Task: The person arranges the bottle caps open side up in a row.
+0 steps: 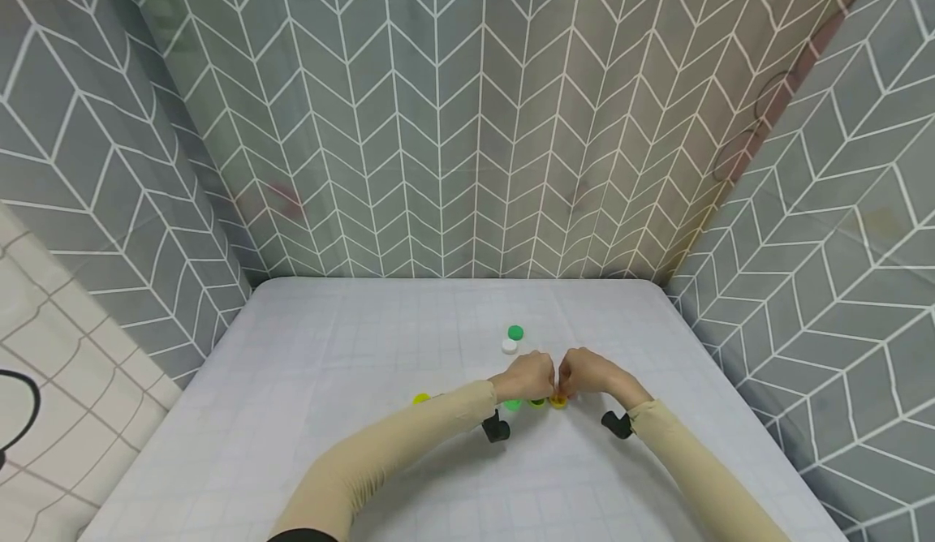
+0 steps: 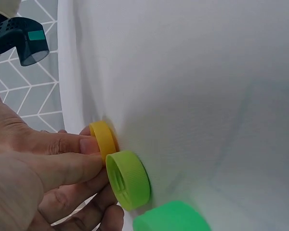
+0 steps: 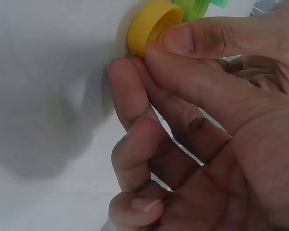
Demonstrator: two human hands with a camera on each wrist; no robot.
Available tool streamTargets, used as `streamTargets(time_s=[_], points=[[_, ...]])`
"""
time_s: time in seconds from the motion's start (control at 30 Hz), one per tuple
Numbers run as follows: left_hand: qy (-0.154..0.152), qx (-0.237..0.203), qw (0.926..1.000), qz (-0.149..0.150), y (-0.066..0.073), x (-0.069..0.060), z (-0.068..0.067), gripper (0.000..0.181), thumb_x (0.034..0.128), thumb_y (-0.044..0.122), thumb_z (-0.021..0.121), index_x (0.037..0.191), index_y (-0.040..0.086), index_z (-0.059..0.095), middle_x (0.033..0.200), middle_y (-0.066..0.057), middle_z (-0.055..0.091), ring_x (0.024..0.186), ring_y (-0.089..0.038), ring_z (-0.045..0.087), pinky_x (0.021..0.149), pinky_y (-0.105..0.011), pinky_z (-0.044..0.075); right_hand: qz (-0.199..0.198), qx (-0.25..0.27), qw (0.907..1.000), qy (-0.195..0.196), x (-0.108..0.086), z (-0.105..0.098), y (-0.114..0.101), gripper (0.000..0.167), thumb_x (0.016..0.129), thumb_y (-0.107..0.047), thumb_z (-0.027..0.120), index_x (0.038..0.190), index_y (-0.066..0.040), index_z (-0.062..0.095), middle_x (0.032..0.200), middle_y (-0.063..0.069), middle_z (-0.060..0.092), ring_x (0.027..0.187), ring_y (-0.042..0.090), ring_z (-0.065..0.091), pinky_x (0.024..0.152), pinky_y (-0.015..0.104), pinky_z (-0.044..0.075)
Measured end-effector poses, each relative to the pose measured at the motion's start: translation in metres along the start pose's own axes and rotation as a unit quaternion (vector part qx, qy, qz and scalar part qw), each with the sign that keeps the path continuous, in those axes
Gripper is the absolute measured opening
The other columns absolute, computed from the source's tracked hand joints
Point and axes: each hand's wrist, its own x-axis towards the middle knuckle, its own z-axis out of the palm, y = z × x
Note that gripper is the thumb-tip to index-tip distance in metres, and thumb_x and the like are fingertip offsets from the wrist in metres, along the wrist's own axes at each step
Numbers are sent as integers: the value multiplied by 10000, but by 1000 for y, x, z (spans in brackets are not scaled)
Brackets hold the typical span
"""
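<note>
Side by side over the table, my left hand (image 1: 532, 376) and right hand (image 1: 588, 372) meet at an orange-yellow bottle cap (image 2: 104, 137), both thumbs at its rim. My left hand pinches the cap from one side; my right thumb and index finger (image 3: 197, 77) pinch it from the other. Its hollow side faces up. Touching or nearly touching it is a light green cap (image 2: 131, 180), also hollow side up, near my left fingers. Beyond that lies a brighter green cap (image 2: 173, 219), cut off by the left wrist view's edge. Some fingertips are hidden behind the caps.
A white cap (image 1: 509, 346) and a dark green cap (image 1: 515, 333) lie farther back on the white-covered table (image 1: 329, 339). Another yellow cap (image 1: 421, 398) sits left, just past my left sleeve. Patterned curtains (image 1: 453, 120) surround the back and sides.
</note>
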Motion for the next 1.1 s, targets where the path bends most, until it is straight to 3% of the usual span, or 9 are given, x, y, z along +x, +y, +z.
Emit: streamTargets(time_s=[0.4, 0.7, 0.93, 1.1], points=[[13, -371, 9992, -157, -3, -2, 0, 97, 823, 112, 743, 731, 82, 743, 579, 47, 645, 436, -29, 457, 411, -137, 362, 304, 37, 9995, -1, 3, 0, -1, 63, 786, -39, 736, 727, -61, 732, 660, 33, 700, 596, 95, 517, 568, 228, 413], [67, -214, 9996, -183, -2, -2, 4, 152, 825, 228, 769, 741, 104, 738, 554, 82, 597, 444, -22, 432, 424, -151, 358, 228, 63, 9997, 100, 2, 1, -1, 51, 780, -72, 754, 735, -58, 733, 663, 25, 698, 604, 92, 516, 563, 225, 416], [-1, -367, 9991, -196, -1, -3, 2, 120, 824, 206, 765, 752, 111, 745, 538, 80, 591, 435, -24, 423, 415, -148, 340, 180, 83, 9997, 164, 2, 0, 0, 53, 771, -86, 752, 725, -71, 732, 658, 0, 684, 602, 94, 514, 556, 229, 410], [22, -392, 9992, -71, -3, -2, -2, 119, 826, 193, 756, 734, 121, 735, 526, 70, 582, 415, -17, 412, 398, -142, 318, 105, 162, 9991, 365, 1, -2, 2, 44, 773, -58, 719, 799, -82, 745, 742, -1, 694, 656, 110, 559, 596, 253, 449]])
